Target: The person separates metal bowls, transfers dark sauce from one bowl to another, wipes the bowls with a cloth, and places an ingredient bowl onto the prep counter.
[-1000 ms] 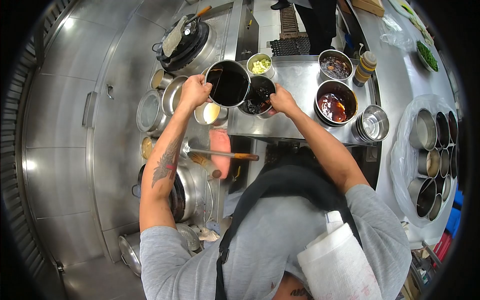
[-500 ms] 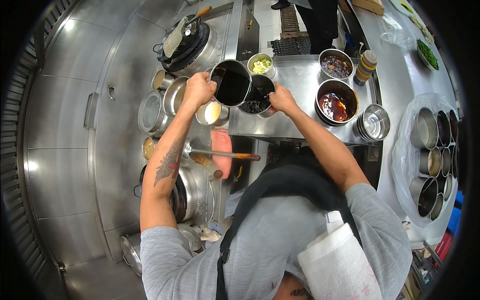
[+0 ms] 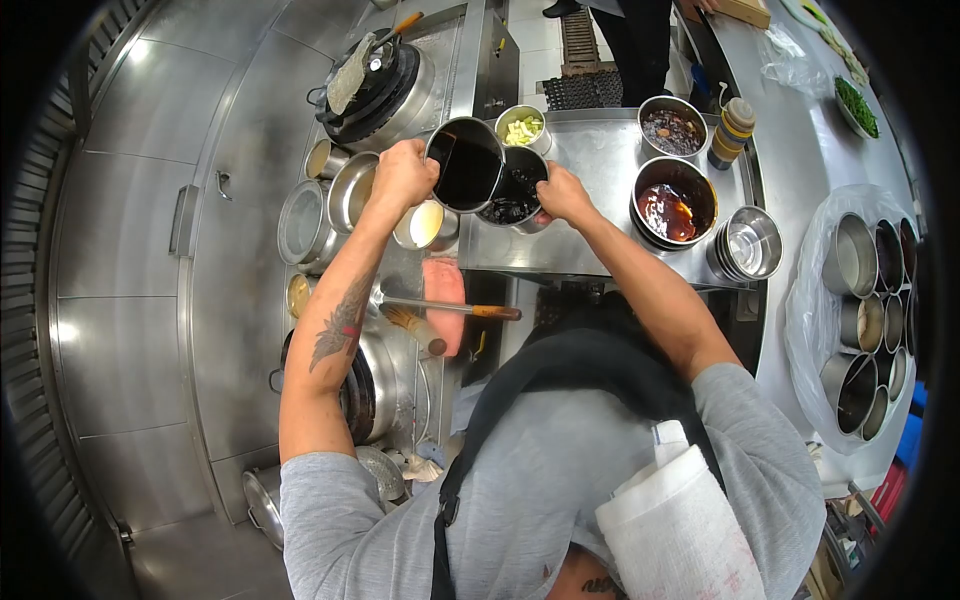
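Observation:
My left hand grips the left side of a metal pot of dark liquid, tilted to the right. Its right rim overlaps a second metal pot, which my right hand holds by its right side. Dark, bubbly liquid shows in this second pot. Both sets of fingers are closed, partly hidden by the pots. Just behind them stands a pot of chopped pale green vegetables. Below my left hand is a pot with white and yellow contents.
To the right stand a pot of red-brown sauce, a pot with dark contents, a squeeze bottle and stacked metal cups. A wooden-handled ladle and a brush lie below. A co-worker stands beyond.
The pot in my left hand has shifted slightly right and up over the second pot. A co-worker's hand now shows at the top right edge.

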Available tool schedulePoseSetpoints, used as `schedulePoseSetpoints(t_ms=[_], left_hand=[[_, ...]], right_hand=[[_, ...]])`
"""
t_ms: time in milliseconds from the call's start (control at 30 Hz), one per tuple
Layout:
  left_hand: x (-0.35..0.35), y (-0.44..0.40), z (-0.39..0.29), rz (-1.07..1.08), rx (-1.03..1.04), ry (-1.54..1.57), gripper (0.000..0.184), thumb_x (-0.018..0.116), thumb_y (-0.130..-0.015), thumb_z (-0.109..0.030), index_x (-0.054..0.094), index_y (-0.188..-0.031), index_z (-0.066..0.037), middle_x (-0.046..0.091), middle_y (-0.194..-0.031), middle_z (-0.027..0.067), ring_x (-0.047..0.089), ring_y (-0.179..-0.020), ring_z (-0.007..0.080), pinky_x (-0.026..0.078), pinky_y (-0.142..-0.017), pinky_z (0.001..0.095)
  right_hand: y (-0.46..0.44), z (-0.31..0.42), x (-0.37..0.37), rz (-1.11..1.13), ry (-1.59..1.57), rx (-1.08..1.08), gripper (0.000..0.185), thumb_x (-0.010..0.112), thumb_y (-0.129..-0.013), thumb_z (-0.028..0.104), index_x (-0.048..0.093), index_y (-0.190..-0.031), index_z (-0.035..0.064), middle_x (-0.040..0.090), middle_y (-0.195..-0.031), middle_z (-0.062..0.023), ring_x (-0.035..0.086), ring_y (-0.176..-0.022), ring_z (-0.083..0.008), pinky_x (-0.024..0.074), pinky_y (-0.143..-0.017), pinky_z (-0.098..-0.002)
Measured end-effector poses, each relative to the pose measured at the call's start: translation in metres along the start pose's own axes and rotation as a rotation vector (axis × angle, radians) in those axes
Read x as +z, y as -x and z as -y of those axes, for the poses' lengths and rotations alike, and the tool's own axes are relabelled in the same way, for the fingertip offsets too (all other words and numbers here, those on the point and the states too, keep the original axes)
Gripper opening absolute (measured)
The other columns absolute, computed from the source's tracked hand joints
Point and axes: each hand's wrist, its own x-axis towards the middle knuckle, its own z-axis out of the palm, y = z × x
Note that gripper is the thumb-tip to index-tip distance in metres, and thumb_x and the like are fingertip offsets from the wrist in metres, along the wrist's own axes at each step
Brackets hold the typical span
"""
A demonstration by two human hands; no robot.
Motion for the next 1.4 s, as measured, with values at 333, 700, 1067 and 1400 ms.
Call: schedulePoseSetpoints(t_ms=[333, 700, 1067, 1400], left_hand=[[0.011, 0.008, -0.01, -0.099, 0.134, -0.204, 0.019, 0.062, -0.082, -0.013, 0.068, -0.091, 0.002, 0.07, -0.082, 0.0253, 0.071, -0.078, 0.0398, 0.056, -0.079, 0.0465], [0.025, 0.016, -0.015, -0.136, 0.288, -0.352, 0.015, 0.063, -0.079, -0.01, 0.069, -0.088, 0.001, 0.068, -0.087, 0.0297, 0.067, -0.087, 0.046, 0.054, -0.083, 0.0526], [0.016, 0.019, -0.001, -0.121, 0.224, -0.327, 0.017, 0.064, -0.08, -0.012, 0.07, -0.09, 0.0, 0.068, -0.089, 0.0289, 0.067, -0.09, 0.0458, 0.054, -0.084, 0.0523], [-0.025, -0.003, 0.113, 0.189, -0.071, 0.495, 0.009, 0.061, -0.091, -0.006, 0.064, -0.088, 0.002, 0.066, -0.079, 0.0067, 0.069, -0.067, 0.0145, 0.062, -0.059, 0.0275]], right_hand=[[0.001, 0.004, 0.006, 0.012, -0.021, 0.001, 0.048, 0.044, -0.087, 0.002, 0.049, -0.133, -0.0055, 0.071, -0.095, -0.0265, 0.071, -0.055, -0.0286, 0.061, -0.056, -0.0361], [0.007, 0.017, 0.016, 0.009, -0.069, -0.06, 0.045, 0.043, -0.086, 0.0, 0.054, -0.129, -0.0054, 0.071, -0.098, -0.0257, 0.071, -0.056, -0.0289, 0.0601, -0.055, -0.037], [0.002, 0.005, 0.033, 0.008, -0.042, -0.066, 0.042, 0.043, -0.085, -0.001, 0.054, -0.125, -0.009, 0.07, -0.095, -0.0277, 0.072, -0.057, -0.0309, 0.0605, -0.054, -0.038], [0.034, 0.008, 0.043, -0.057, -0.037, -0.005, 0.048, 0.044, -0.085, 0.0, 0.053, -0.131, -0.0049, 0.07, -0.098, -0.0255, 0.072, -0.057, -0.0294, 0.061, -0.054, -0.037]])
